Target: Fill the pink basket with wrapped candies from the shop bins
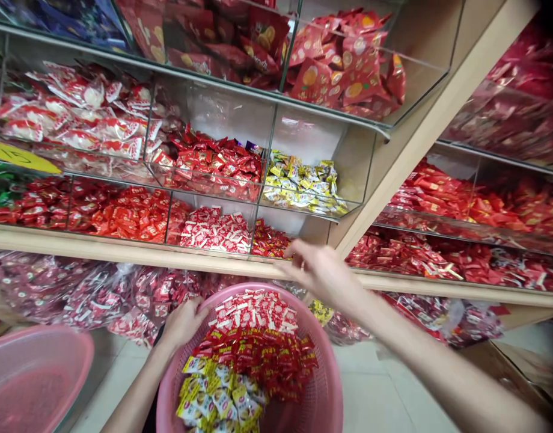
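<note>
My left hand (184,325) grips the left rim of a pink plastic basket (331,373), its thumb lying over the edge. Inside the basket are red-and-white wrapped candies (258,311) at the far side, red candies with yellow print (276,361) in the middle, and yellow-and-white packets (222,397) nearest me. Slightly blurred, my right hand (319,270) is over the wooden shelf edge, fingers bent and apart, with nothing visible between them. It is nearest to the low compartment of small red-and-yellow candies (267,239), whose right part it borders.
Clear-walled shelf bins hold yellow packets (303,180), red candies (217,165) and red-and-white candies (216,230). Bagged candy (91,294) lies beneath the shelf. Another pink basket (37,373) stands at left, a cardboard box (506,379) at right. A yellow price tag (21,156) hangs left.
</note>
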`<state>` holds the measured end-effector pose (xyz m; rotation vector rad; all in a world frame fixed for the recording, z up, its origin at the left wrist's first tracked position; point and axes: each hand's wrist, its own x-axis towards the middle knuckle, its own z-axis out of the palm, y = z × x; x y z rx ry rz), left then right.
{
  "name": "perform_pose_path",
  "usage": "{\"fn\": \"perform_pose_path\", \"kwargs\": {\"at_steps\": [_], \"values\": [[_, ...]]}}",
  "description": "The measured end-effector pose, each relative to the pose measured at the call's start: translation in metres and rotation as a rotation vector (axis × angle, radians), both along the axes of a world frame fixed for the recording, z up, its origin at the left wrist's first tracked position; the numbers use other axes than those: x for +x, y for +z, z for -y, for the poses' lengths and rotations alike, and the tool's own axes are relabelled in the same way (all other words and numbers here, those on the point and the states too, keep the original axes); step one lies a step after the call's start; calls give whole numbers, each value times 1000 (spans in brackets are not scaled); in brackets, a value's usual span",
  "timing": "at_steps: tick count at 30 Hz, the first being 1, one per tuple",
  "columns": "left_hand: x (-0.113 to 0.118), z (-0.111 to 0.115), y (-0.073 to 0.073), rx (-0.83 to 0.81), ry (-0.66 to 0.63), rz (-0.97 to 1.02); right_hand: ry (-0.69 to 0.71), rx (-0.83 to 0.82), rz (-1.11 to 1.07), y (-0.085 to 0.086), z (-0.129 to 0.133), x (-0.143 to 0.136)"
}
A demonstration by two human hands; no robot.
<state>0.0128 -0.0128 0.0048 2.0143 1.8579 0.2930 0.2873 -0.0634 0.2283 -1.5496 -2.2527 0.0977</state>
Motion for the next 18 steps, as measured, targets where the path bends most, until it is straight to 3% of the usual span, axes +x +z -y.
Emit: {"fn": "perform_pose_path", "kwargs": {"at_steps": [4, 7, 12, 18], "values": [[0, -2, -2, -9, 6, 1, -56, 333, -10, 66, -51, 29], [-1, -3, -4, -11, 11, 4, -30, 322, -24, 89, -93, 46], [-2, -2, -6, 6, 10, 31, 112, -63, -171, 84, -146, 50], [-4, -1, -5, 11, 13, 54, 172, -191, -237, 76, -170, 47]]}}
